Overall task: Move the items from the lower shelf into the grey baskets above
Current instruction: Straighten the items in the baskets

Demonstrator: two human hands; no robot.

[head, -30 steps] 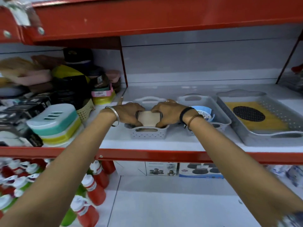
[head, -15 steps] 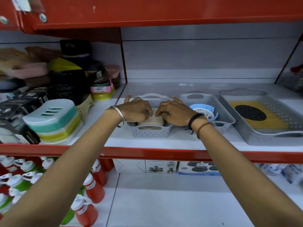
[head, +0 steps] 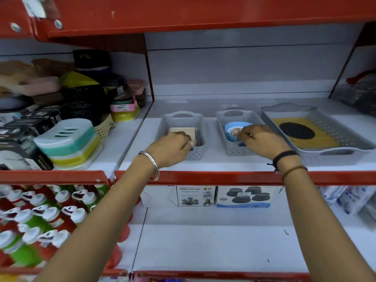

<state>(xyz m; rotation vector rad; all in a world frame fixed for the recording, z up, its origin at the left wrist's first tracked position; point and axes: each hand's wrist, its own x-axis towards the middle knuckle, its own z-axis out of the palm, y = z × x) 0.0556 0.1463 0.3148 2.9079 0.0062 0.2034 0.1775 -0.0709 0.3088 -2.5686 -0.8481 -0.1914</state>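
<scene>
Your left hand curled at beige box in small basket, grip unclear; right hand pinched blue bowl; big tray beside.

A shop. Red steel shelving carries stock — boxed vibration pads below it, rows of capped bottles lower left.
</scene>
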